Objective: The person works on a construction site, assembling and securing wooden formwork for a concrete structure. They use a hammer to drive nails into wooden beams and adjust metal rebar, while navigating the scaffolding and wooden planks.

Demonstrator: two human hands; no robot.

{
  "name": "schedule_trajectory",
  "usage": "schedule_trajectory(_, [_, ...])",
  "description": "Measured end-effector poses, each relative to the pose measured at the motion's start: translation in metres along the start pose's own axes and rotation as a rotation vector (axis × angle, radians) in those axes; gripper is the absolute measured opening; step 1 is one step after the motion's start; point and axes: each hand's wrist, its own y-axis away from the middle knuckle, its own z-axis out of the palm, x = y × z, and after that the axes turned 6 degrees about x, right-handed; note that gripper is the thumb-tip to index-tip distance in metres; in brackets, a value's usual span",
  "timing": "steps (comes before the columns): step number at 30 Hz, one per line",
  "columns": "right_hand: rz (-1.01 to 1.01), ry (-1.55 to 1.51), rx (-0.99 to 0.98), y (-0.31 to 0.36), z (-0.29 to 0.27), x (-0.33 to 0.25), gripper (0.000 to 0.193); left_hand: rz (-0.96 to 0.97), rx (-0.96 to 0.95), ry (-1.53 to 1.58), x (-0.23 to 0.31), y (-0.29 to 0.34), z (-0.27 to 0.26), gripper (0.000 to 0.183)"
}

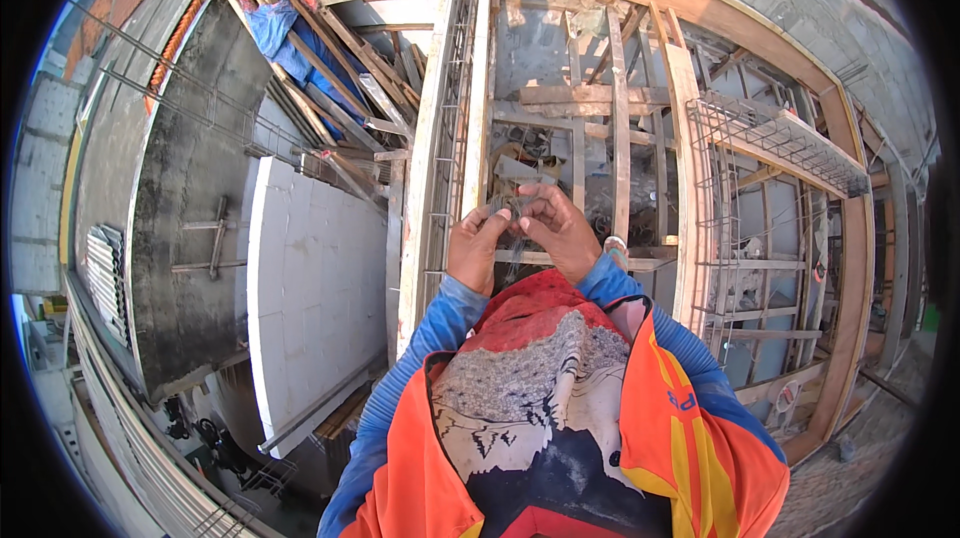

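Observation:
My left hand and my right hand meet in front of my chest, both with fingers closed. Between them is a small bunch of thin grey wire, its strands hanging below the fingertips. Thumb and forefinger of each hand pinch at it, though the exact grip is too fine to make out. Just left of the hands runs a long wooden beam form with a steel rebar cage lying inside it.
Below me, timber props and braces cross a deep opening. To the right, another rebar cage lies along a formwork beam. A white block wall stands at left. Scrap planks and a blue tarp are piled beyond it.

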Motion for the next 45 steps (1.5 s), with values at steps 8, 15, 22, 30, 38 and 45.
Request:
schedule_trajectory(8, [0.058, 0.039, 0.094, 0.003, 0.010, -0.002, 0.045, -0.016, 0.093, 0.054, 0.001, 0.010, 0.002, 0.020])
schedule_trajectory(15, [0.105, 0.128, 0.123, 0.002, 0.018, 0.011, 0.045, -0.009, 0.111, 0.091, -0.003, 0.013, -0.015, 0.020])
schedule_trajectory(22, [0.104, 0.188, 0.076, -0.008, 0.031, 0.009, 0.045, -0.010, 0.128, 0.141, 0.001, 0.008, -0.031, 0.014])
schedule_trajectory(30, [0.090, 0.127, 0.042, -0.011, 0.038, -0.001, 0.046, 0.075, 0.060, 0.166, 0.006, 0.004, -0.037, 0.015])
schedule_trajectory(38, [0.071, 0.095, 0.010, -0.016, 0.032, 0.004, 0.045, 0.067, 0.060, 0.170, 0.008, 0.003, -0.033, 0.014])
schedule_trajectory(45, [0.048, 0.063, -0.005, -0.017, 0.029, 0.008, 0.045, 0.081, 0.070, 0.100, -0.003, -0.005, -0.035, 0.017])
